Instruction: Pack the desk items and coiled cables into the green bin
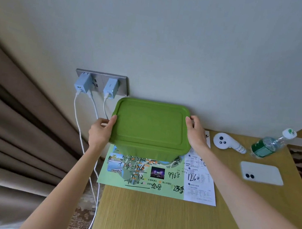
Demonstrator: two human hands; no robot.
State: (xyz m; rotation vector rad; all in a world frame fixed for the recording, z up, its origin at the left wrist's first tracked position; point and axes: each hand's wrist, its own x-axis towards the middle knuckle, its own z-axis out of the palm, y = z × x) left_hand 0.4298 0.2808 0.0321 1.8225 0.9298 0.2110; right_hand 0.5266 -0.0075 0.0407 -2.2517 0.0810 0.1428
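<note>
At a wooden desk [153, 218], held the green bin [147, 151], lid [150, 121] on, by both ends: left rim in the left hand [100, 133], right rim in the right hand [197, 133]. Had a paper map [158, 179] just under the grip, a white phone [262, 173], a water bottle [273, 143] and a white controller [226, 141] off to its right, two chargers [82, 85] up to its left.

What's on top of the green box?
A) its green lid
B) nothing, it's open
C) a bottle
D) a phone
A: the lid covers the bin, and the left hand and right hand grip its edges; the phone and bottle are off to the side on the desk.
</note>
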